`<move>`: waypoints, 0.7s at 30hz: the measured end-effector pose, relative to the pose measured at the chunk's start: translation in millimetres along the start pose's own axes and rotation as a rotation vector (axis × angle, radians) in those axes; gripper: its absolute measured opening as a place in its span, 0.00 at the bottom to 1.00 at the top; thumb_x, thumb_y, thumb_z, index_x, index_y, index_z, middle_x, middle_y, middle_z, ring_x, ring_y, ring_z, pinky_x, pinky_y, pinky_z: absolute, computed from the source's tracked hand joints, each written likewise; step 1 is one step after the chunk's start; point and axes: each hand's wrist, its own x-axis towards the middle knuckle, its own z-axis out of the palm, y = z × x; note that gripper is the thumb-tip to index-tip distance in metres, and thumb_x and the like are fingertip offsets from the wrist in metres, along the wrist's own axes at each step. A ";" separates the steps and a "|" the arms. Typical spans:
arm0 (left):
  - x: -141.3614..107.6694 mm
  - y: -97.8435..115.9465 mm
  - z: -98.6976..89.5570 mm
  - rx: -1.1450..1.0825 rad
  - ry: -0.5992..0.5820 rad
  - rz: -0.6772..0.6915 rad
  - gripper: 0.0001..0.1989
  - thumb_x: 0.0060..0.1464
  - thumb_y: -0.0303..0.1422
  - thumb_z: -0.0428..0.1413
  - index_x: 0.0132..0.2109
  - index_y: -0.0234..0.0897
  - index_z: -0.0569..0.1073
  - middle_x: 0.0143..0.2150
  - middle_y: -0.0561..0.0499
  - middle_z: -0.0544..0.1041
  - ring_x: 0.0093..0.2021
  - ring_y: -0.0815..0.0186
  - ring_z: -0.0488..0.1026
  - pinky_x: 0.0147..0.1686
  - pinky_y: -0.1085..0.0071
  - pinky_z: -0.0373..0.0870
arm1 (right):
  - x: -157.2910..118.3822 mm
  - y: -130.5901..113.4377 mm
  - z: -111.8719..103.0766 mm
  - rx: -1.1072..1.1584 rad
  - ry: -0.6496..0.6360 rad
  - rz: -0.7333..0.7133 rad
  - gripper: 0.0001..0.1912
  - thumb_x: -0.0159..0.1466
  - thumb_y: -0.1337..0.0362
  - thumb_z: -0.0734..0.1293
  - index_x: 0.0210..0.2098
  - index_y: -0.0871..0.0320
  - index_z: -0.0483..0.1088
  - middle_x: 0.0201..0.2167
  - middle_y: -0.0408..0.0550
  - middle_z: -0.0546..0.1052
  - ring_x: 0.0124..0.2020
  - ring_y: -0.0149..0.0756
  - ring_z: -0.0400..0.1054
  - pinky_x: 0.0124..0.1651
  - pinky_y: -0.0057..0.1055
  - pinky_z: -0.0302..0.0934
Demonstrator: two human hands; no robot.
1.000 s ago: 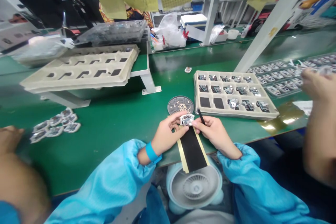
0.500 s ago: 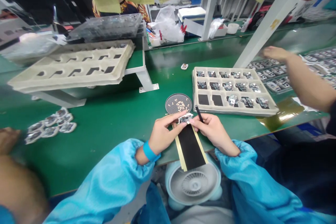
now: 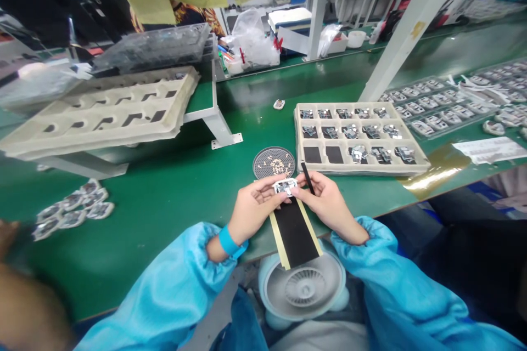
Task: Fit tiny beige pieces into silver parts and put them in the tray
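Between both hands is a small white plastic housing with electronic parts inside (image 3: 285,187), held above the near table edge. My left hand (image 3: 254,204) pinches its left side. Fingertips of my right hand (image 3: 325,201) grip its right side, and a slim black stick-like tool (image 3: 307,177) is also held in that hand, pointing up. Below the hands, a black strip with yellow edges (image 3: 297,235) overhangs the table edge. Just beyond them, a round grey perforated dish (image 3: 262,166) holds many tiny pale pieces.
A compartment tray of circuit parts (image 3: 362,168) stands right of the dish. Similar housings lie in a group at left (image 3: 74,209) and in clear trays (image 3: 438,101) at right. A raised shelf (image 3: 206,100) carries another tray (image 3: 102,134). A fan (image 3: 304,288) sits below the edge.
The housing has come up slightly and its open face now shows more fully between my fingers. The co-worker's arm at the right has left the view. The view has shifted slightly.
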 end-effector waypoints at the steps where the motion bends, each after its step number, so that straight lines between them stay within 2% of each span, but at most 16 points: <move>1: 0.1 -0.3 -0.2 0.003 0.000 0.004 0.26 0.51 0.36 0.69 0.56 0.34 0.77 0.42 0.43 0.84 0.37 0.61 0.82 0.34 0.70 0.79 | -0.4 0.7 0.3 -0.002 0.007 -0.006 0.19 0.56 0.53 0.78 0.40 0.56 0.74 0.37 0.46 0.78 0.42 0.38 0.73 0.49 0.35 0.68; 8: -1.9 -4.6 0.1 0.030 0.005 0.025 0.25 0.54 0.38 0.67 0.57 0.36 0.78 0.41 0.45 0.84 0.36 0.63 0.81 0.35 0.71 0.78 | -5.0 2.2 1.4 -0.025 0.045 -0.013 0.18 0.58 0.52 0.76 0.41 0.56 0.73 0.36 0.47 0.78 0.40 0.38 0.74 0.47 0.35 0.68; 15: -2.7 -9.9 1.5 0.033 -0.003 0.066 0.26 0.53 0.37 0.68 0.57 0.36 0.77 0.45 0.44 0.84 0.39 0.61 0.81 0.46 0.62 0.79 | -8.8 -1.3 3.1 -0.040 0.034 -0.023 0.17 0.60 0.53 0.75 0.43 0.55 0.74 0.38 0.49 0.79 0.41 0.39 0.74 0.46 0.36 0.70; 17: -2.7 -8.5 2.8 0.013 -0.007 0.050 0.25 0.52 0.37 0.68 0.57 0.36 0.77 0.45 0.44 0.84 0.39 0.62 0.81 0.45 0.64 0.79 | -9.0 -1.6 3.6 -0.044 0.037 -0.018 0.18 0.59 0.54 0.75 0.44 0.56 0.75 0.38 0.49 0.79 0.41 0.40 0.74 0.46 0.37 0.70; 21: -2.2 -2.8 2.0 0.028 -0.013 0.035 0.22 0.55 0.37 0.66 0.56 0.35 0.78 0.39 0.45 0.84 0.34 0.64 0.80 0.34 0.71 0.76 | -9.7 -1.5 3.9 -0.035 0.035 -0.028 0.16 0.60 0.56 0.75 0.44 0.56 0.76 0.39 0.48 0.80 0.41 0.39 0.75 0.48 0.37 0.70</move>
